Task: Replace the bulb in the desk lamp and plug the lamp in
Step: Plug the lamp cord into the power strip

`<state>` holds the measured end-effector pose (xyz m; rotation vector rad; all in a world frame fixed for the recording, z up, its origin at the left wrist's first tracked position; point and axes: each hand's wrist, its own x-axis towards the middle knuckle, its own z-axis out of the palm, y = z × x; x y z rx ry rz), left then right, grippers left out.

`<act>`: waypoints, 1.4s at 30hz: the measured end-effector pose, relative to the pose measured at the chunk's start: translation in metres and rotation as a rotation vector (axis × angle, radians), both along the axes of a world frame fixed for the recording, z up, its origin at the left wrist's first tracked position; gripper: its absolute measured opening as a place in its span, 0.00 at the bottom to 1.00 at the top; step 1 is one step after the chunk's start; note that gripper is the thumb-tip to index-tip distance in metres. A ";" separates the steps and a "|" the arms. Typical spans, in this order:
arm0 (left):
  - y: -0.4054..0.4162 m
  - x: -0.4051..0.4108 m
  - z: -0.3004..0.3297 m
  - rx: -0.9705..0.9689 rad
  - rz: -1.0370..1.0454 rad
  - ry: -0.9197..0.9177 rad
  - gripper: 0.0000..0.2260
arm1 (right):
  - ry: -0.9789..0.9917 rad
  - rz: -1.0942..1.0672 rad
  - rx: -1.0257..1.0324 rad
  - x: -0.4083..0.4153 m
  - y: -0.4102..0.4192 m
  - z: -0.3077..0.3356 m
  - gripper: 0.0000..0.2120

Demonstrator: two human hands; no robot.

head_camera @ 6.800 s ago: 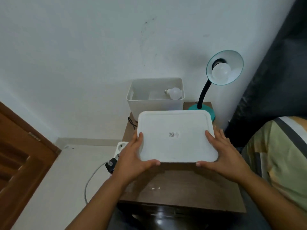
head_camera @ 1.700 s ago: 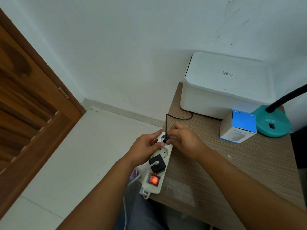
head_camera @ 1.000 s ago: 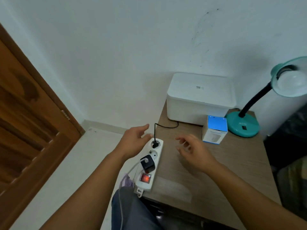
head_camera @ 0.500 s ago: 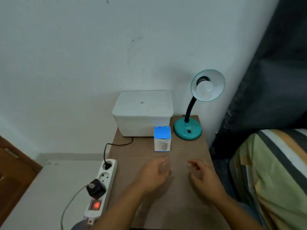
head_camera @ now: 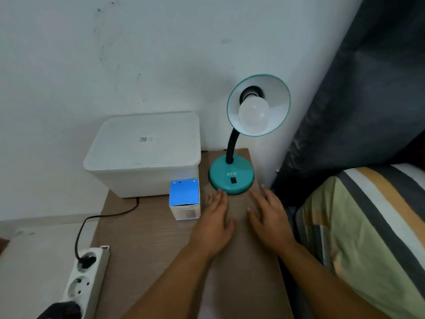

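A teal desk lamp [head_camera: 231, 177] stands at the back right of the small wooden table [head_camera: 147, 240], its shade tilted toward me with a white bulb [head_camera: 253, 115] screwed in, unlit. A black switch sits on its base. Its black cord [head_camera: 96, 218] runs along the table into the white power strip [head_camera: 88, 278] at the left edge, where the plug sits in the top socket. My left hand [head_camera: 216, 223] and my right hand [head_camera: 269, 216] lie flat and open just in front of the lamp base, holding nothing.
A white lidded storage box [head_camera: 143, 153] fills the back left of the table. A blue and white bulb carton [head_camera: 184, 199] stands in front of it, beside my left hand. A striped pillow [head_camera: 368, 238] and a dark curtain [head_camera: 368, 88] are at the right.
The lid went onto the box, then my hands pushed the lamp's plug into the power strip and let go. Both hands have since moved right and forward to the lamp base.
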<state>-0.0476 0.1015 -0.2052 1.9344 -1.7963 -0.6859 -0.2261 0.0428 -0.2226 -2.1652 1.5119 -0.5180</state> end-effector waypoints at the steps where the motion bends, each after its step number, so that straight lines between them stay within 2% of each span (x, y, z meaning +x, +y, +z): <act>1: -0.007 -0.001 -0.005 -0.007 0.012 -0.003 0.35 | -0.008 0.006 -0.018 0.003 -0.007 -0.003 0.28; 8: -0.034 -0.005 -0.029 -0.017 0.021 -0.165 0.40 | 0.047 0.094 -0.078 0.022 -0.046 -0.020 0.25; 16: -0.034 -0.008 -0.040 -0.058 0.035 -0.266 0.39 | 0.031 0.104 -0.132 0.026 -0.047 -0.029 0.23; 21: -0.034 -0.010 -0.039 -0.034 0.068 -0.196 0.35 | -0.022 0.093 -0.157 0.029 -0.042 -0.018 0.21; 26: -0.032 -0.011 -0.035 -0.039 0.078 -0.190 0.34 | 0.047 0.085 -0.145 0.029 -0.041 -0.017 0.19; 33: -0.034 -0.011 -0.036 -0.057 0.068 -0.252 0.34 | 0.022 0.081 -0.145 0.030 -0.040 -0.015 0.22; 42: -0.033 -0.011 -0.034 -0.057 0.070 -0.232 0.35 | -0.004 0.089 -0.134 0.030 -0.041 -0.018 0.25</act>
